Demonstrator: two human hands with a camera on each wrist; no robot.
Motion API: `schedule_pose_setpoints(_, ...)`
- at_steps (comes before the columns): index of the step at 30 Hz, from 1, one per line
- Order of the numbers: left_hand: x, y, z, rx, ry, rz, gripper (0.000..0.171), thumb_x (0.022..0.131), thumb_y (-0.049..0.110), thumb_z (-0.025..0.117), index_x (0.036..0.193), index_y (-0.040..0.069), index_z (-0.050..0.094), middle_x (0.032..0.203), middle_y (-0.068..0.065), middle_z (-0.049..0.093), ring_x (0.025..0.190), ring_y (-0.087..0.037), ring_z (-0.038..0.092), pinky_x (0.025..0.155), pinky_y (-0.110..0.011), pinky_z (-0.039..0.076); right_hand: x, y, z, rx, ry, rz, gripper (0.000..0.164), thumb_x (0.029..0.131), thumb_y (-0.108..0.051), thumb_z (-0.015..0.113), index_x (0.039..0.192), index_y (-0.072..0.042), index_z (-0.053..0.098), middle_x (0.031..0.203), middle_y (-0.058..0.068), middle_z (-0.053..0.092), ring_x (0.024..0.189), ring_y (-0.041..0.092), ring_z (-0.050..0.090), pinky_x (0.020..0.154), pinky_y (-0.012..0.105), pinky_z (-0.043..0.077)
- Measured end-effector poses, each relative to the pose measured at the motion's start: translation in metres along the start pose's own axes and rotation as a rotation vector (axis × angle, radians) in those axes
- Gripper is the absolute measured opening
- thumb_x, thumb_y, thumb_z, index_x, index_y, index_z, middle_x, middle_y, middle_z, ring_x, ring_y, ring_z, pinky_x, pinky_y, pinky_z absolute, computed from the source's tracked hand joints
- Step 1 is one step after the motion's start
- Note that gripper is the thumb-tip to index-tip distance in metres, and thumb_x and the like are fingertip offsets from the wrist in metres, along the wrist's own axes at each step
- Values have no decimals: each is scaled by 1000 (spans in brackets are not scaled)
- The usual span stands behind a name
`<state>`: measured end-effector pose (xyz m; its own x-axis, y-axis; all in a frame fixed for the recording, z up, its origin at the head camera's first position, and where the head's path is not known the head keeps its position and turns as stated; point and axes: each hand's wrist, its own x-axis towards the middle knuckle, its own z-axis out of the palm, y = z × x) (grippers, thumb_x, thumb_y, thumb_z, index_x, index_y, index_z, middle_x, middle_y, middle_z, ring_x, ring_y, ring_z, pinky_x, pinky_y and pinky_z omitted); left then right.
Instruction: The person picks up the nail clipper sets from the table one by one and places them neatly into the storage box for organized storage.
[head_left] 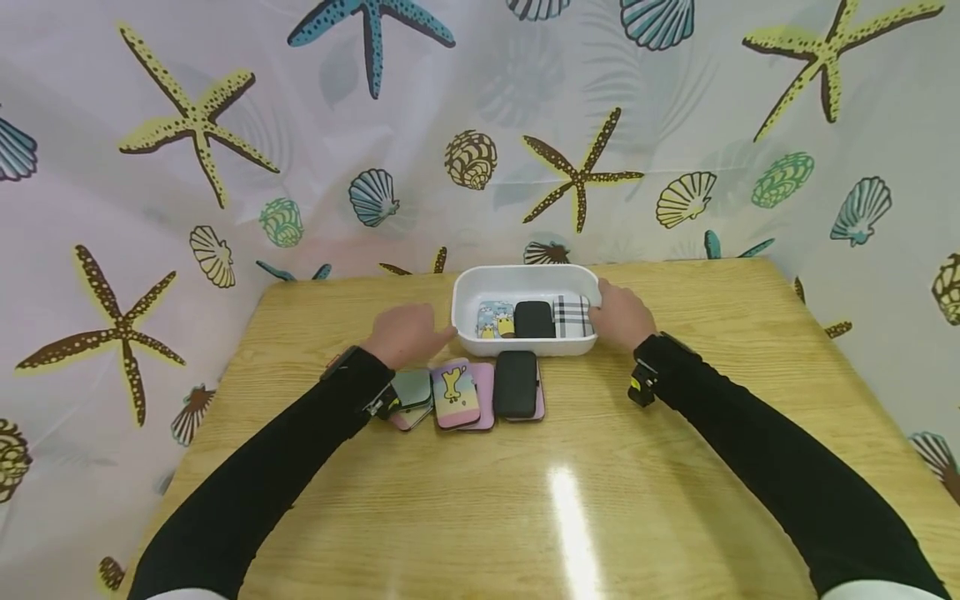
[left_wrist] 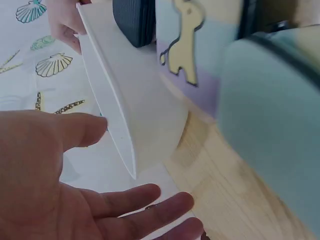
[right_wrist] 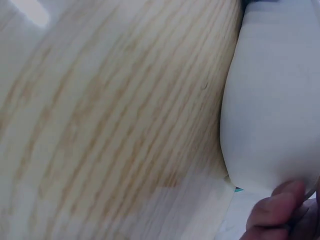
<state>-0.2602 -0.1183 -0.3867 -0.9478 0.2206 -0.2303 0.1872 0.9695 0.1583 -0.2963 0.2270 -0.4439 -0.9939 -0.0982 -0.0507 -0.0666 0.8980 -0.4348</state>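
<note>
A white plastic bin [head_left: 525, 343] stands near the back of the table. Inside it, side by side, are a blue case with giraffes [head_left: 496, 320], a black case [head_left: 534, 320] and a plaid case [head_left: 572, 317]. My right hand [head_left: 624, 315] grips the bin's right end, fingers curled at the rim; the fingers [right_wrist: 276, 207] show at its wall in the right wrist view. By the left end is my left hand [head_left: 408, 333], fingers extended and the thumb [left_wrist: 85, 131] close to the rim. Whether that thumb touches the bin, I cannot tell.
Several small cases lie before the bin: a green case [head_left: 412, 387], a giraffe case [head_left: 455, 396] over a pink case [head_left: 485, 396], and a black case [head_left: 515, 383] on another pink one. The wooden table [head_left: 420, 517] meets a sea-patterned curtain [head_left: 420, 125] behind.
</note>
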Motion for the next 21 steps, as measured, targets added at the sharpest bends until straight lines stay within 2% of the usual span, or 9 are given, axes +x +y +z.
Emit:
schedule_pose_setpoints(4,-26,-11,3,46,-57,0,51,97,57,53,93,7,64,77,-4,55,69,-21,55,56,-32,38,-1,0,0,-30,4,0,56,99,-17,46,147,11,36,126,33,60,91,33,63,82,52,52)
schedule_pose_setpoints(9,-47,-24,8,85,-80,-26,61,94,67,52,84,8,68,75,-5,57,67,-21,56,54,-32,38,-1,0,1,-54,26,7,46,98,-18,48,133,11,51,108,27,66,79,30,59,68,44,49)
schedule_pose_setpoints(14,-55,-32,15,92,-149,-72,69,90,77,47,79,13,70,72,-2,62,68,-19,58,58,-33,40,-2,-2,0,-54,30,17,39,98,-19,49,122,10,57,95,22,65,73,29,57,61,40,45)
schedule_pose_setpoints(18,-56,-34,22,104,-179,-97,71,87,81,46,70,16,70,67,0,62,64,-17,53,56,-33,38,-2,-2,-1,-56,32,19,39,98,-19,49,122,9,57,96,22,65,73,29,58,60,40,45)
schedule_pose_setpoints(21,-56,-36,29,83,-207,-109,72,87,81,46,67,17,71,63,2,67,61,-15,49,54,-31,35,-1,-2,1,-60,32,17,39,98,-20,48,123,9,57,98,23,66,73,29,58,61,41,46)
